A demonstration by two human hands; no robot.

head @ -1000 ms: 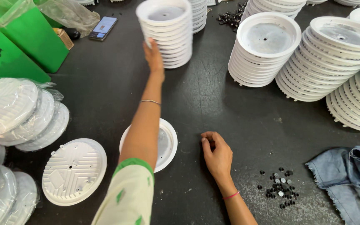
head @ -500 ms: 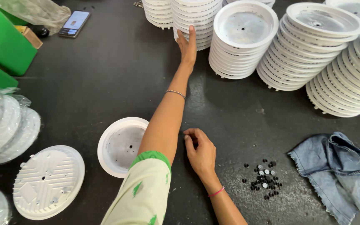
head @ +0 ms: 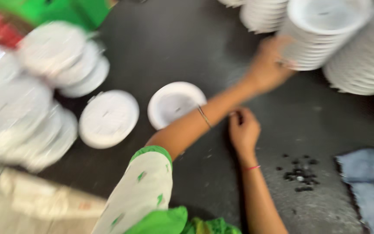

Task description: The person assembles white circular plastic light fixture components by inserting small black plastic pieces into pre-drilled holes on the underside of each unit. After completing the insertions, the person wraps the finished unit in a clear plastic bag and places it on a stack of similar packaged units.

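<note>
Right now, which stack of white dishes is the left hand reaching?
The left hand meets the tall stack at top right, at its lower left edge; the leaning stack to its right stands apart.

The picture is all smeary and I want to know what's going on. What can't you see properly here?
- Head view, motion blur: whether the left hand grips or only touches the tall stack of white round plastic lids.
- Right hand: curled fingers hide anything under them.
- Small black round pieces on the dark table: too small and blurred to tell their kind.
- Blue denim cloth: cut off by the right edge.
</note>
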